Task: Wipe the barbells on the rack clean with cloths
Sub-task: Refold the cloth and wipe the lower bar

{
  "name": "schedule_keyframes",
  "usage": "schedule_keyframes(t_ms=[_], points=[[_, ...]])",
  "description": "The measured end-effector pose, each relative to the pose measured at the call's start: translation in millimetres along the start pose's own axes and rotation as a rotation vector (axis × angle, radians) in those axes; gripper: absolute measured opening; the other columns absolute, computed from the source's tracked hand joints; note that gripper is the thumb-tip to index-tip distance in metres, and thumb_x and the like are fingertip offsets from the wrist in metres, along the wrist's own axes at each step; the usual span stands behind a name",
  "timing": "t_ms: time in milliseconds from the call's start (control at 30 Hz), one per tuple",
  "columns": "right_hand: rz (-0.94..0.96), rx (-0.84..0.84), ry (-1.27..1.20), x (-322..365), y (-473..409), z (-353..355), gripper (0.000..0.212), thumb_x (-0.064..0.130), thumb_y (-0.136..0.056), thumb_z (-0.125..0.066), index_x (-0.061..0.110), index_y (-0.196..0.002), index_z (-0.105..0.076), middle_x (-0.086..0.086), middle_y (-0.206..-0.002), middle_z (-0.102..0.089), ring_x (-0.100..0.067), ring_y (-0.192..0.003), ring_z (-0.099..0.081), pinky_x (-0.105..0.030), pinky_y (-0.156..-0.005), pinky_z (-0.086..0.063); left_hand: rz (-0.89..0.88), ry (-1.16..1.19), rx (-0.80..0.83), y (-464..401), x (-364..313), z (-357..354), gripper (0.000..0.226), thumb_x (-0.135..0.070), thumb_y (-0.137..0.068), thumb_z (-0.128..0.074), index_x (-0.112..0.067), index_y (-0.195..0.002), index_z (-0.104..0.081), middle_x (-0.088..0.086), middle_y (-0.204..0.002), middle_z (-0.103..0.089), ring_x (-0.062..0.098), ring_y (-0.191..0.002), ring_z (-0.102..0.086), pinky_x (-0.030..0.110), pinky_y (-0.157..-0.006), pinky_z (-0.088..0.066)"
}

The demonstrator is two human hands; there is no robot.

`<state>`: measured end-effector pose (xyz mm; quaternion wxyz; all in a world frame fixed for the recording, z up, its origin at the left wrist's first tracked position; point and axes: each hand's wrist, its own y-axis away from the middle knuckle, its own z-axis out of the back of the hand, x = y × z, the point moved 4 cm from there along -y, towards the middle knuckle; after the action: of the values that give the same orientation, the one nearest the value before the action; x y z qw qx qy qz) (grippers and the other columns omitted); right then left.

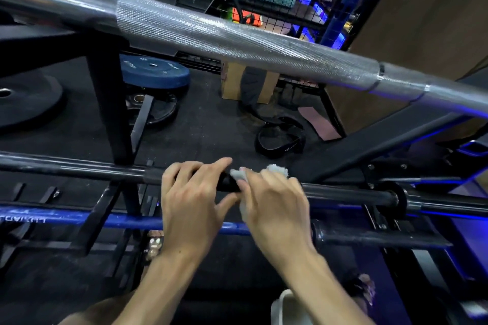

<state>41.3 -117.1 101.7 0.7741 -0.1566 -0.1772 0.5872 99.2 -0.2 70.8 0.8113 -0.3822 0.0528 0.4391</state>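
Note:
A black barbell (348,192) lies across the rack at mid-height. My left hand (194,198) rests on it, fingers curled over the bar. Just to its right my right hand (274,203) presses a pale grey cloth (239,175) around the same bar; cloth ends stick out above and below my fingers. A thick silver barbell (237,37) with a knurled grip runs diagonally above, close to the camera. A blue barbell (79,219) lies lower, nearer to me.
Black rack uprights (108,103) and a slanted beam (369,145) frame the bars. On the dark floor behind lie a blue weight plate (155,74), black plates (26,100), a black belt (280,137) and a cardboard box (232,84). A white object (287,306) sits near my feet.

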Motion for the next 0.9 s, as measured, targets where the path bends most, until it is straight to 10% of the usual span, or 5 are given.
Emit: schedule_keyframes(t_ms=[167,333,500,767,900], points=[[-0.203,-0.058,0.142,-61,-3,18,0.038,0.031,-0.096,-0.041,0.021,-0.068,-0.064,0.001,-0.059,-0.059,-0.031,-0.057,-0.059,-0.036,-0.057,-0.031,-0.019,0.015,-0.016,-1,-3,1,0.066,-0.057,-0.069,-0.078,-0.015,-0.120,-0.072,-0.006,-0.091,-0.074,0.022,-0.091,-0.065,0.036,-0.099,-0.035],[-0.008,-0.049,0.054,3,-10,-6,0.034,0.030,-0.098,-0.044,0.023,-0.078,-0.071,0.005,-0.063,-0.062,-0.023,-0.060,-0.055,-0.035,-0.068,-0.027,-0.007,0.005,0.000,-1,-3,-1,0.074,-0.036,-0.056,-0.096,-0.015,-0.123,-0.071,-0.004,-0.094,-0.073,0.022,-0.092,-0.063,0.037,-0.098,-0.034],[-0.074,0.266,0.304,-53,-25,14,0.031,0.032,-0.095,-0.042,0.033,-0.114,-0.065,0.003,-0.091,-0.072,-0.029,-0.084,-0.059,-0.037,-0.068,-0.028,-0.015,0.026,-0.022,-2,-2,3,0.071,-0.057,-0.067,-0.080,-0.015,-0.123,-0.070,-0.007,-0.089,-0.073,0.019,-0.090,-0.063,0.036,-0.097,-0.035],[0.042,0.032,0.143,6,-28,-14,0.031,0.031,-0.097,-0.044,0.024,-0.076,-0.066,0.006,-0.061,-0.056,-0.022,-0.061,-0.046,-0.035,-0.064,-0.020,0.003,-0.002,-0.002,-1,-2,-1,0.074,-0.032,-0.057,-0.097,-0.017,-0.124,-0.069,-0.006,-0.095,-0.073,0.021,-0.091,-0.063,0.036,-0.098,-0.035],[-0.053,0.197,0.304,-53,-29,5,0.034,0.032,-0.096,-0.038,0.029,-0.101,-0.071,0.003,-0.078,-0.070,-0.028,-0.073,-0.059,-0.038,-0.066,-0.029,0.006,0.017,-0.012,-2,-1,1,0.073,-0.057,-0.065,-0.083,-0.015,-0.124,-0.070,-0.007,-0.089,-0.072,0.021,-0.090,-0.064,0.037,-0.098,-0.035]])
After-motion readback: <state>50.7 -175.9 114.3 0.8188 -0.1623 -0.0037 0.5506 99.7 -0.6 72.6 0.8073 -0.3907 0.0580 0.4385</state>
